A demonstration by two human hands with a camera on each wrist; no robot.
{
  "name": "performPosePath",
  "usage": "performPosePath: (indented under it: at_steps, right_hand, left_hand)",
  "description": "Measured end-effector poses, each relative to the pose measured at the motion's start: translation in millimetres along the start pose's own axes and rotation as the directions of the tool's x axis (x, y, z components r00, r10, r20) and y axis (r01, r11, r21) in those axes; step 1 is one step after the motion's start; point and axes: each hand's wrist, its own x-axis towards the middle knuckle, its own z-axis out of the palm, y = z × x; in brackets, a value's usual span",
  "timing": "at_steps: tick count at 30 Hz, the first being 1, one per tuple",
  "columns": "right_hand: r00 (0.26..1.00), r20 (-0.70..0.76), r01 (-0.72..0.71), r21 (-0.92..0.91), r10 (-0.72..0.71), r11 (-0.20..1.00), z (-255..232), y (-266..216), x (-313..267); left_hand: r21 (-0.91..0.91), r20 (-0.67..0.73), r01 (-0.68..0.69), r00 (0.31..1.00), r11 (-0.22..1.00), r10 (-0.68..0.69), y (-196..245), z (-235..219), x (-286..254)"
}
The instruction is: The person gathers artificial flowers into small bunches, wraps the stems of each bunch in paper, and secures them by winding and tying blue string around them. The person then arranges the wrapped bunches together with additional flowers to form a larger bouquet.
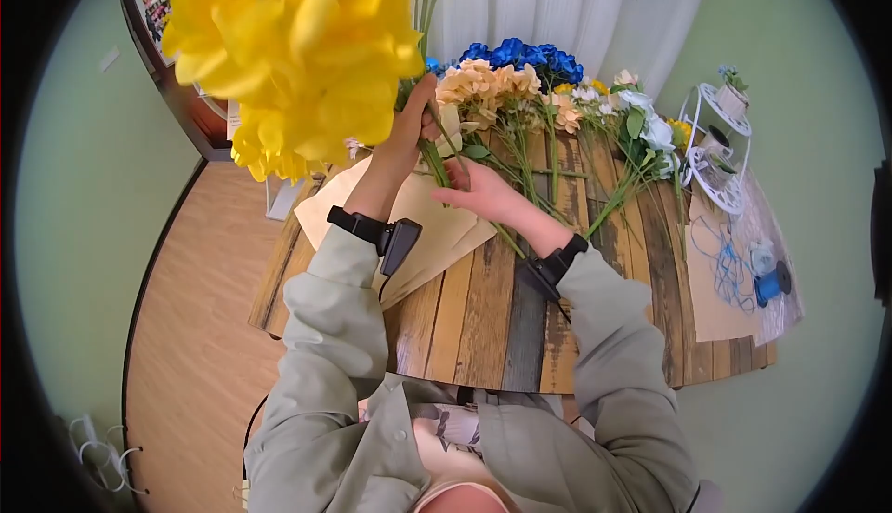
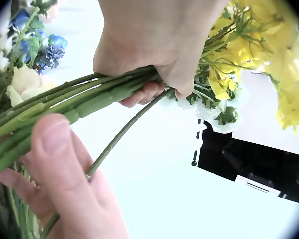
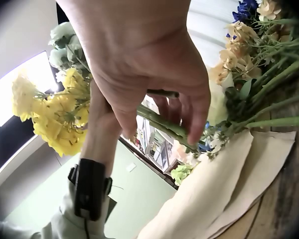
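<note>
My left hand grips a bunch of green flower stems, raised over the table's left part. Large yellow artificial flowers top the bunch, with white flowers beside them. Below that grip is my right hand, its thumb and curled fingers around the lower stems. One thinner stem splays away from the others and passes behind the right thumb in the left wrist view. Part of the left hand's fingers is hidden behind the stems.
Brown wrapping paper lies on the wooden table under the hands. Peach flowers, blue flowers and white flowers lie behind. At right stand a white rack and a blue ribbon spool.
</note>
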Motion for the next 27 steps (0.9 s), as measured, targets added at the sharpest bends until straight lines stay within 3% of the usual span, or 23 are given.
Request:
performPosePath:
  at_steps: [1, 2, 3, 4, 5, 6, 7, 8, 10, 11, 12, 14, 18, 21, 22, 24, 27]
  right_hand:
    - [0.993, -0.025, -0.117, -0.009, 0.117, 0.993, 0.0, 2.8, 0.6]
    - [0.993, -0.027, -0.118, -0.012, 0.117, 0.993, 1.5, 5.4, 1.6]
    - [0.985, -0.152, 0.024, -0.33, -0.078, 0.944, 4.3, 8.4, 3.1]
    - [0.932, -0.201, 0.115, -0.624, -0.301, 0.773, 7.2, 10.9, 5.1]
    - [0.932, -0.195, 0.122, -0.625, -0.306, 0.771, 9.9, 13.0, 8.3]
    - [0.968, -0.148, 0.14, -0.345, -0.201, 0.928, 12.8, 14.1, 11.8]
    - [0.991, -0.065, 0.111, -0.032, -0.113, 0.993, 15.3, 14.3, 13.5]
    - [0.991, -0.062, 0.116, -0.032, -0.118, 0.993, 17.3, 10.9, 13.0]
    - [0.972, -0.046, -0.221, 0.131, 0.228, 0.966, 20.6, 0.2, 11.2]
    - [0.977, -0.137, -0.15, 0.12, 0.166, 0.981, 25.0, 2.6, 8.8]
    - [0.982, -0.132, -0.125, 0.104, 0.138, 0.987, 24.0, 4.8, 10.1]
    - [0.988, -0.019, -0.143, 0.251, 0.152, 0.957, 16.7, 5.5, 13.1]
    - [0.975, 0.101, -0.216, 0.21, 0.199, 0.954, 5.2, -6.3, 9.4]
    - [0.991, -0.055, 0.11, -0.157, -0.12, 0.981, 2.6, 1.6, 14.2]
    - [0.97, -0.081, 0.2, -0.283, -0.231, 0.938, 1.3, 6.2, 16.6]
    - [0.892, -0.083, 0.343, -0.516, -0.445, 0.785, -1.8, 17.9, 21.8]
    - [0.713, 0.023, 0.451, -0.78, -0.701, 0.433, -8.2, 43.5, 29.6]
  left_hand:
    - [-0.021, 0.006, 0.015, 1.0, 1.0, -0.014, 1.2, 0.3, -0.5]
    - [-0.041, 0.011, 0.027, 1.0, 0.999, -0.027, 2.3, 1.0, -1.1]
    - [-0.043, 0.011, 0.024, 1.0, 0.999, -0.024, -0.2, 1.7, -1.7]
    - [-0.08, 0.031, -0.001, 1.0, 0.997, 0.004, -4.3, 2.9, -3.3]
    - [-0.116, 0.05, -0.028, 0.998, 0.993, 0.034, -7.5, 1.7, -3.0]
    - [0.12, 0.064, -0.047, 0.997, 0.992, 0.04, -41.4, -33.5, 23.6]
    - [0.349, 0.077, -0.065, 0.996, 0.935, 0.041, -70.2, -65.7, 48.1]
    - [0.351, 0.076, -0.07, 0.996, 0.934, 0.046, -68.1, -67.8, 49.5]
    - [0.353, 0.071, -0.07, 0.996, 0.933, 0.048, -61.7, -82.6, 36.1]
    - [0.355, 0.071, -0.083, 0.996, 0.931, 0.062, -62.4, -79.6, 33.2]
    - [0.355, 0.071, -0.104, 0.994, 0.929, 0.084, -61.0, -78.1, 33.0]
    - [0.357, 0.069, -0.145, 0.989, 0.923, 0.128, -62.0, -70.1, 29.3]
    - [0.35, 0.07, -0.196, 0.981, 0.916, 0.183, -59.9, -68.7, 20.1]
    - [0.332, 0.083, -0.212, 0.977, 0.919, 0.195, -60.2, -33.0, 42.0]
    - [0.326, 0.088, -0.211, 0.977, 0.921, 0.193, -72.3, -34.6, 16.4]
    - [0.319, 0.089, -0.206, 0.978, 0.925, 0.187, -66.4, -38.7, 20.4]
    - [0.315, 0.073, -0.184, 0.983, 0.931, 0.17, -42.0, -51.6, 32.4]
